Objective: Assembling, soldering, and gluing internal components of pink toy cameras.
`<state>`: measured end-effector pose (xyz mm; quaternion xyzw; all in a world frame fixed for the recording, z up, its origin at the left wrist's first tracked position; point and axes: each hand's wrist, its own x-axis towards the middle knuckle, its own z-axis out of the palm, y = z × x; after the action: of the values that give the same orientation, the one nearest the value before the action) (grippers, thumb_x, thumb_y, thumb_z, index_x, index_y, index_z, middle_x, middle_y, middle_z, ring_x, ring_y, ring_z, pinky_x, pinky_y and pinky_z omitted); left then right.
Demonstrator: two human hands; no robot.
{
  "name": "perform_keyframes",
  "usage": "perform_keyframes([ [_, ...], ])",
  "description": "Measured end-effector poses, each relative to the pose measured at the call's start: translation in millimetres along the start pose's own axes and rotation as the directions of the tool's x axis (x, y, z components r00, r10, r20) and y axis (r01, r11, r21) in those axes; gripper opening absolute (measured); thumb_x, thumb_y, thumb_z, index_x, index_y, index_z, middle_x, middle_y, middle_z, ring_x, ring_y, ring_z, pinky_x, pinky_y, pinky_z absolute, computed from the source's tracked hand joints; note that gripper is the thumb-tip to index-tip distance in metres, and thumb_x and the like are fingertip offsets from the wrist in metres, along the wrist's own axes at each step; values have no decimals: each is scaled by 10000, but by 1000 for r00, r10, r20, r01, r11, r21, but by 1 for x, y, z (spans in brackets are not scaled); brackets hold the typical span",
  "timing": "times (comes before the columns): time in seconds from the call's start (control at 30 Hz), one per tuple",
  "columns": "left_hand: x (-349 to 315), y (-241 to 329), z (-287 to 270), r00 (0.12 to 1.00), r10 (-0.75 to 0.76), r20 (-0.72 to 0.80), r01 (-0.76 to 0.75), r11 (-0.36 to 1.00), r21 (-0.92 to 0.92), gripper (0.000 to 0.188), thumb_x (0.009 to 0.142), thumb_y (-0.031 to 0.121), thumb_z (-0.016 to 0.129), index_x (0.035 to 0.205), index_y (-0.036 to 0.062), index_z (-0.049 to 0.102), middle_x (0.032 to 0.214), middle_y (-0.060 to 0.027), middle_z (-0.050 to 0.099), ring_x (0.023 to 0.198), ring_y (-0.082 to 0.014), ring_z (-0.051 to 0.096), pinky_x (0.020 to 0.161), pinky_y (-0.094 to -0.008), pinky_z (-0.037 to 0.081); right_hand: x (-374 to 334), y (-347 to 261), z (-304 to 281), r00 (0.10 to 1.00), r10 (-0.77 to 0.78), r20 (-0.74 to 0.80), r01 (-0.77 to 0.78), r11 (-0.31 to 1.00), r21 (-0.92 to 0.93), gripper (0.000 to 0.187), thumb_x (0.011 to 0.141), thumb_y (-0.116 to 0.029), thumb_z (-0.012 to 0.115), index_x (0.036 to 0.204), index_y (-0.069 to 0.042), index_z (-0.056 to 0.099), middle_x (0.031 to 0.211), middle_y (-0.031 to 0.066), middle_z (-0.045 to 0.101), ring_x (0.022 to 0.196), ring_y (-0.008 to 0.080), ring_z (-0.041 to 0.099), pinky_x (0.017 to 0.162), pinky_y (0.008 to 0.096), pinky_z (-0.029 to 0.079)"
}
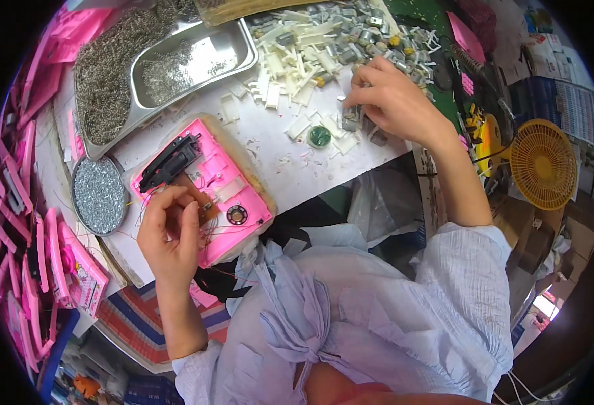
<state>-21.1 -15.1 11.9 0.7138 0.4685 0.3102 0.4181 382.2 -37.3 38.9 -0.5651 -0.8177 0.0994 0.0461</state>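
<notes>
My left hand (169, 233) is over the left edge of a pink plastic toy housing (246, 233), its fingers curled toward the thumb; anything between them is hidden. Inside the housing are a black plastic mechanism (170, 162), a round speaker (237, 214), a brown board (190, 192) and thin wires. My right hand (401, 101) reaches to the near side of a heap of small silver motors (371, 37), fingers bent together. A bit of shiny metal shows at its fingertips, too small to name. White plastic brackets (273, 64) lie heaped beside the motors.
A metal tray (246, 57) and a larger bin of screws (104, 88) stand at the back left, with a round dish of screws (99, 196) nearer. A small green-filled pot (319, 137) sits mid-table. Pink housings (40, 250) pile up left; a yellow basket (543, 164) stands right.
</notes>
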Motion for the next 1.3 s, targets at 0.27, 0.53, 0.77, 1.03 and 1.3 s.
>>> perform_keyframes([
  [0.27, 34, 55, 19, 964, 215, 156, -223, 974, 31, 222, 896, -22, 719, 1113, -31, 668, 882, -40, 647, 730, -84, 608, 618, -229, 454, 26, -21, -9, 980, -134, -149, 166, 960, 225, 262, 788, -104, 755, 1035, -81, 666, 1045, 83, 640, 1044, 310, 575, 901, 421, 500],
  [0.53, 73, 74, 42, 744, -23, 668, 148, 980, -132, 196, 1004, 160, 670, 892, 1, 644, 690, 15, 562, 643, -46, 491, 563, -257, 409, 10, -85, -15, 992, 116, 47, -97, 479, 873, 367, 833, -83, 817, 1162, -41, 662, 926, 56, 695, 819, 143, 667, 747, 285, 522],
  [0.77, 77, 89, 52, 554, 10, 833, 329, 916, -230, 219, 1028, 141, 632, 854, 8, 618, 723, 40, 550, 701, -22, 470, 592, -233, 374, -13, -79, -11, 988, -27, 150, -148, 78, 986, 382, 849, 7, 797, 1189, -18, 624, 721, 16, 660, 649, 71, 633, 611, 219, 469],
  [1.03, 197, 73, 67, 828, 338, 448, -404, 913, 58, 152, 922, 205, 740, 933, 62, 691, 877, -31, 683, 735, -166, 650, 688, -320, 519, -27, -71, -1, 975, 89, 205, -156, -385, 910, 520, 857, 61, 743, 1351, 28, 585, 729, 58, 662, 639, 111, 646, 610, 245, 529],
  [1.3, 306, 40, 64, 587, 606, 538, -780, 245, 575, 105, 852, 92, 682, 949, 105, 720, 989, -33, 659, 900, -274, 680, 748, -409, 586, -37, -62, 6, 969, 161, 186, -121, -345, 931, 443, 874, 40, 736, 1298, 48, 609, 704, 52, 656, 620, 104, 636, 591, 231, 514],
])
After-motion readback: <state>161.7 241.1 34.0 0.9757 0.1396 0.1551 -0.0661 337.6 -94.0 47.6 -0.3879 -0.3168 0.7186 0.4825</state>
